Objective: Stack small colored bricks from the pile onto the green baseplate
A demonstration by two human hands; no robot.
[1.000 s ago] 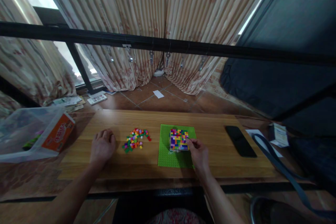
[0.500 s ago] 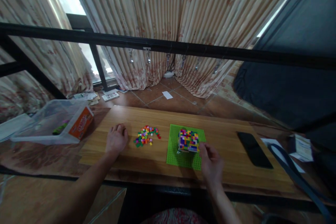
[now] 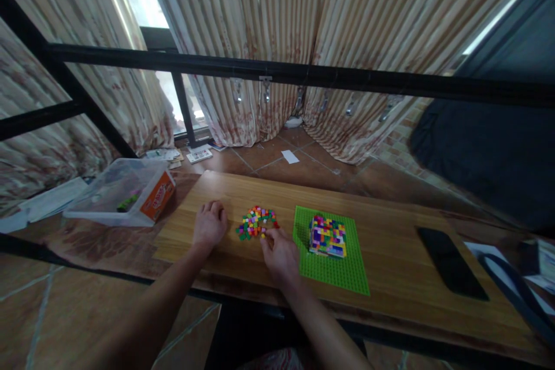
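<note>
My left hand (image 3: pixel 210 224) rests on the wooden board, left of a loose pile of tiny coloured bricks (image 3: pixel 256 221). Its fingers are loosely bent, and nothing shows in them. At the pile's near right edge is my right hand (image 3: pixel 281 255), thumb and forefinger slightly apart beside a yellow brick (image 3: pixel 263 236). I see no brick held between them, though the other fingers are partly hidden. To the right, a multicoloured block of small bricks (image 3: pixel 328 237) stands on a green studded baseplate (image 3: pixel 358 269).
A clear plastic bin (image 3: pixel 108 217) with an orange label stands at the left, some green pieces inside. On the right of the board (image 3: pixel 390 231) lies a black phone (image 3: pixel 451 263), with a dark strap (image 3: pixel 511 283) beyond it. A black metal bar (image 3: pixel 347 78) crosses behind the board.
My right hand has moved left from the brick block's side to the loose pile. The left hand stays beside the pile, its fingers shifted slightly. The whole view has swung a little left.
</note>
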